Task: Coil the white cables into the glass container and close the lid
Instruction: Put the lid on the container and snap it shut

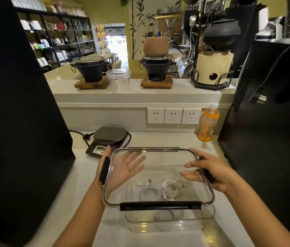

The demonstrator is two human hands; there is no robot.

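White cables (160,190) lie coiled inside the glass container (210,213) on the desk (80,177); left hand (122,169) and right hand (206,172) hold the clear lid (158,175) above, unlatched.

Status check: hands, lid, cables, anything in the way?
Left hand and right hand hold clear black-clipped lid above glass container. Coiled white cables inside. Lid not seated. Nothing blocking.

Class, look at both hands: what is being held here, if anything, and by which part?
The clear lid, held by its two short ends: left hand at the left edge, right hand at the right edge.
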